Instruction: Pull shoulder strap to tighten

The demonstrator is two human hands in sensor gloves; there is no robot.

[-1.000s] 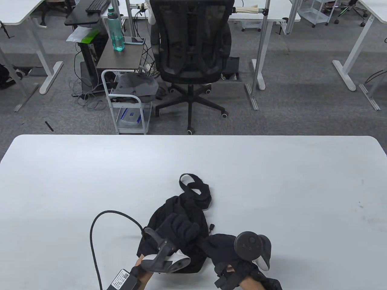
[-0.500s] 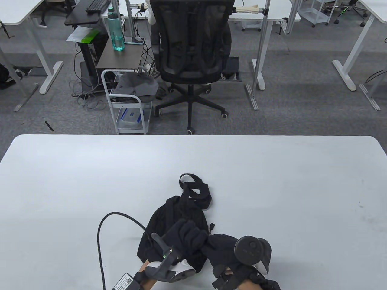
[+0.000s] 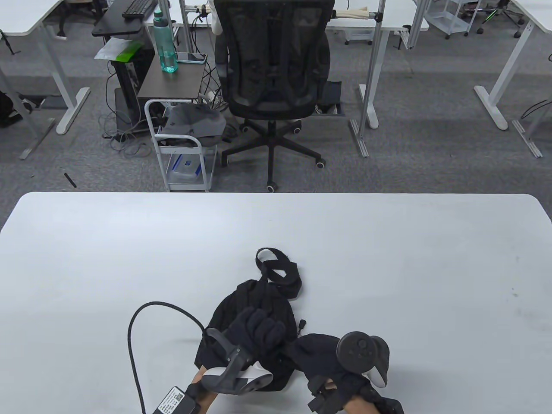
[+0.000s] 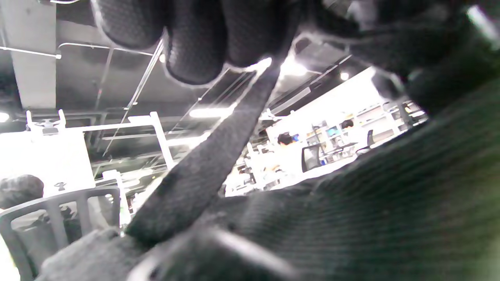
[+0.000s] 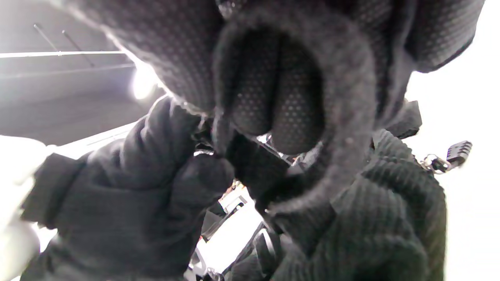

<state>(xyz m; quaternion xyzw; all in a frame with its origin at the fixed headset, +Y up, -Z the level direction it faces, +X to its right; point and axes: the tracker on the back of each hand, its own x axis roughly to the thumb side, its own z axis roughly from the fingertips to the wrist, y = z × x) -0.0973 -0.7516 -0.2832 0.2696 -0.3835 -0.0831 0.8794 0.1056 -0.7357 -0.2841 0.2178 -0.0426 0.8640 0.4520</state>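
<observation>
A small black bag (image 3: 246, 302) lies near the table's front edge, and its shoulder strap (image 3: 278, 271) coils in a loop just beyond it. My left hand (image 3: 258, 330) hovers over the bag with its fingers (image 4: 195, 43) curled round a taut stretch of strap (image 4: 203, 164) that runs down into the bag's ribbed fabric (image 4: 371, 203). Right beside it, my right hand (image 3: 317, 349) grips the bag's near right part, fingers (image 5: 273, 97) curled into the black fabric. A zipper pull (image 5: 457, 150) dangles at the bag's right side.
A black cable (image 3: 133, 340) arcs over the white table (image 3: 388, 258) to the left of my left hand. Beyond the table's far edge stand an office chair (image 3: 274, 64) and a small white cart (image 3: 181, 146).
Half a second ago my left hand sat lower and closer to the right hand; it has since drawn up and to the left with the strap. The right hand stayed put.
</observation>
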